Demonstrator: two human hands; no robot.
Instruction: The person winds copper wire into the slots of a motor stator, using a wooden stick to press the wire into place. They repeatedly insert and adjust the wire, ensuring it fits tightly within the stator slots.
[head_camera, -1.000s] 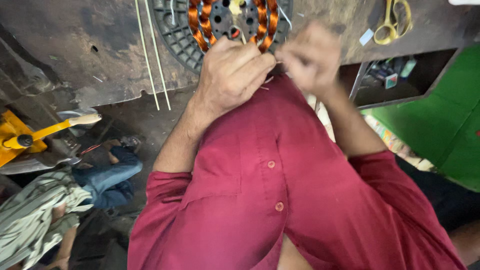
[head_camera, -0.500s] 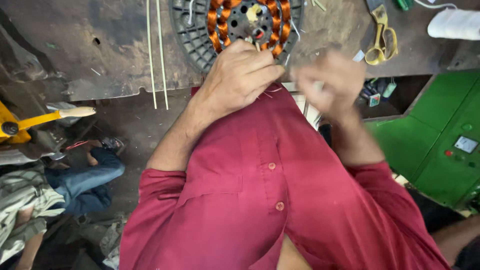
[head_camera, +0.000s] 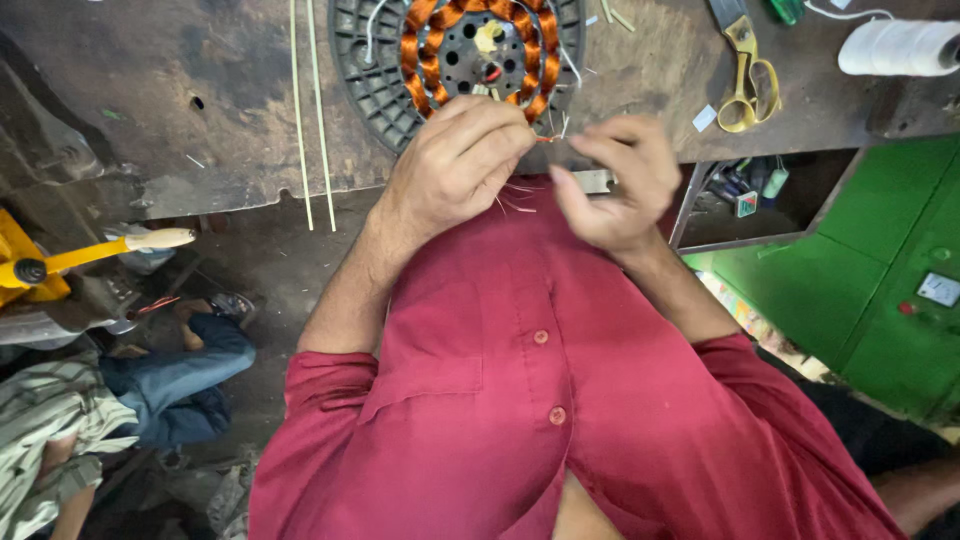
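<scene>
While the stator lay flat on the bench at its near edge, both hands worked just below it, close to the red shirt, probably so the fine leads stayed within easy reach. Its copper coils ringed a dark hub, and thin wire ends trailed from the lower side toward the fingers. The left hand was curled nearly closed, fingertips pinched on a wire end right at the stator's rim. The right hand was half open, thumb and forefinger drawn together near the same strands; whether it truly gripped one I could not tell. Yellow scissors and a spool of white string sat off to the right, well apart from the hands. Two pale sticks lay to the left of the stator.
</scene>
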